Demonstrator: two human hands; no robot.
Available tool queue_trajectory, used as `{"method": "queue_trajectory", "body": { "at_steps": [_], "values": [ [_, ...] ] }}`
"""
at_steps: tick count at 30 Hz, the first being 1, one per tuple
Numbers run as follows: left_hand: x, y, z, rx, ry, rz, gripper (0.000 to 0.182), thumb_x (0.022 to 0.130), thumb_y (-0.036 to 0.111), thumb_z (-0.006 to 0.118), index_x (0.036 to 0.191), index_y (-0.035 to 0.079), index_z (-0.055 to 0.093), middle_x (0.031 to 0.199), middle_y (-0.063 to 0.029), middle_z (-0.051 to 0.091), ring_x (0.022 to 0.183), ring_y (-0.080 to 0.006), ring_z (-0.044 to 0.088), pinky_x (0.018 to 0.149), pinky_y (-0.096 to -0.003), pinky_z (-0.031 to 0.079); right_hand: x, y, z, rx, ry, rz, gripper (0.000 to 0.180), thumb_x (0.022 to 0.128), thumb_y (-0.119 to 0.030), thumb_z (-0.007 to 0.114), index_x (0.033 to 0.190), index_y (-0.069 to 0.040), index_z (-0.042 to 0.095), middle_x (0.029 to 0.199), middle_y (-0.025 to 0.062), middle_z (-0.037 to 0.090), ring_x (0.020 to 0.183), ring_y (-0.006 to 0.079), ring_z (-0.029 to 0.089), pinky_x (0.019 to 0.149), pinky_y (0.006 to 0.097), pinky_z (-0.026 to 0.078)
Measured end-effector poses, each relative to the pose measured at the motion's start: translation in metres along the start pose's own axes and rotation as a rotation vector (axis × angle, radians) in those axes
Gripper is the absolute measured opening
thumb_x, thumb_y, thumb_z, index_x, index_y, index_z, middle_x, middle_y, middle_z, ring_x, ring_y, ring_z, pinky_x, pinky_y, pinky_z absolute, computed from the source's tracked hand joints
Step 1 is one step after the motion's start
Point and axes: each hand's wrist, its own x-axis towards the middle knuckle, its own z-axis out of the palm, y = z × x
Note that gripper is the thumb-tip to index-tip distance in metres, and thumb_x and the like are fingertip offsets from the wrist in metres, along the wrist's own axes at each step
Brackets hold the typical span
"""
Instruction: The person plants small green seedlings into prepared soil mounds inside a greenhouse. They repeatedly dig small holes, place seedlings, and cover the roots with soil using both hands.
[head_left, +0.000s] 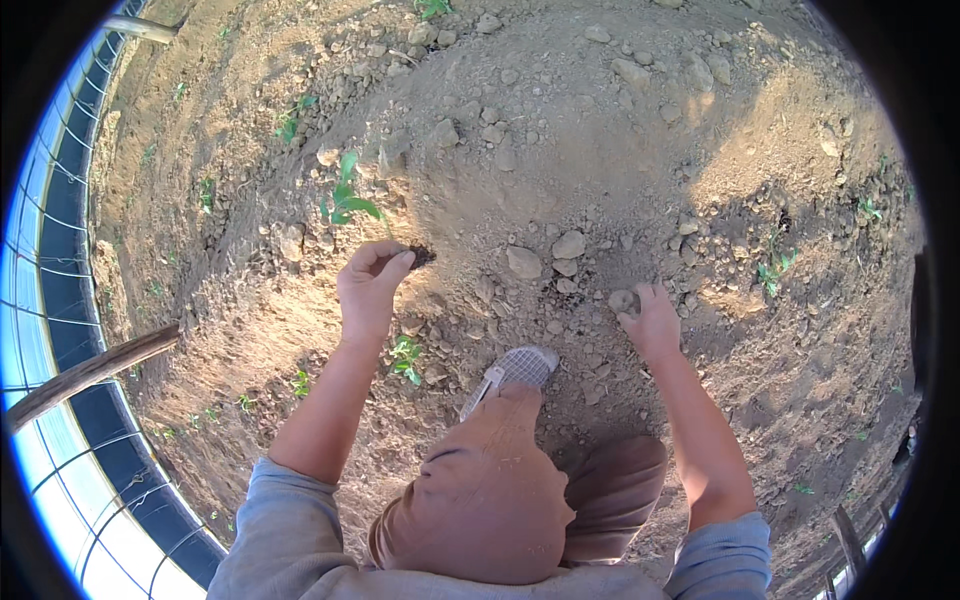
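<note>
My left hand (379, 274) pinches a green leafy seedling (346, 201) near its base, between thumb and fingertips. A small dark clump of soil and roots (424, 256) shows just past the thumb. On the right, my right hand (654, 319) is at the ground with its thumb and fingers around a rounded clod or stone (622, 301); whether it is gripped or only touched cannot be told. Between the hands lie several pale stones or clods (523, 262) on dry brown soil (570, 172).
Small green plants (406, 358) grow in rows at left, and another plant (776, 271) stands at right. My shoe (517, 367) rests between my arms. A wooden pole (94, 375) and wire mesh (90, 480) edge the left side; wooden stakes (849, 536) stand at lower right.
</note>
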Motion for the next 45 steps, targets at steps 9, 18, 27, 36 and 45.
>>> {"method": "queue_trajectory", "body": {
  "at_steps": [9,18,27,36,45],
  "values": [
    [-0.048,-0.086,0.061,-0.133,-0.03,-0.06,0.007,0.082,0.004,0.067,0.088,0.0,0.064,0.079,-0.0022,0.062,0.064,-0.0092,0.057,0.059,-0.0228,0.049,-0.029,-0.031,-0.023,0.171,0.24,-0.046,0.039,0.069,-0.022,0.074,0.102,-0.009,0.057,0.101,0.0124,0.057,0.088,0.0328,0.06,0.075,0.0411,0.051],
    [-0.074,-0.078,0.056,-0.167,0.051,-0.072,0.011,0.083,0.004,0.066,0.092,-0.002,0.063,0.083,-0.003,0.062,0.072,-0.0079,0.058,0.063,-0.0236,0.053,0.118,-0.212,-0.082,0.006,0.513,-0.361,0.04,0.076,-0.02,0.069,0.113,-0.01,0.056,0.108,0.0094,0.056,0.104,0.0284,0.054,0.086,0.0373,0.047],
    [-0.04,-0.07,0.05,-0.124,0.111,-0.091,0.014,0.084,0.008,0.067,0.094,-0.001,0.063,0.079,-0.0037,0.062,0.065,-0.0105,0.058,0.057,-0.0246,0.051,0.061,-0.046,-0.019,0.057,0.323,-0.202,0.035,0.08,-0.024,0.065,0.111,-0.007,0.062,0.113,0.0084,0.061,0.106,0.0286,0.052,0.094,0.0393,0.042],
    [0.034,-0.004,0.076,-0.134,-0.02,0.148,0.011,0.081,0.007,0.07,0.088,0.0,0.065,0.078,-0.0046,0.063,0.063,-0.0109,0.059,0.057,-0.0242,0.052,0.049,-0.031,0.054,-0.348,0.134,-0.2,0.04,0.084,-0.037,0.06,0.113,-0.008,0.061,0.116,0.0057,0.06,0.11,0.0244,0.049,0.093,0.0389,0.04],
    [-0.025,-0.071,0.168,0.089,-0.393,-0.111,0.012,0.078,0.008,0.071,0.081,0.0,0.063,0.07,-0.0048,0.064,0.062,-0.0114,0.06,0.057,-0.0261,0.049,0.042,-0.019,0.043,-0.316,-0.011,-0.189,0.03,0.086,-0.034,0.056,0.1,-0.009,0.064,0.102,0.0065,0.062,0.106,0.0249,0.049,0.09,0.0377,0.04]
  ]
}}
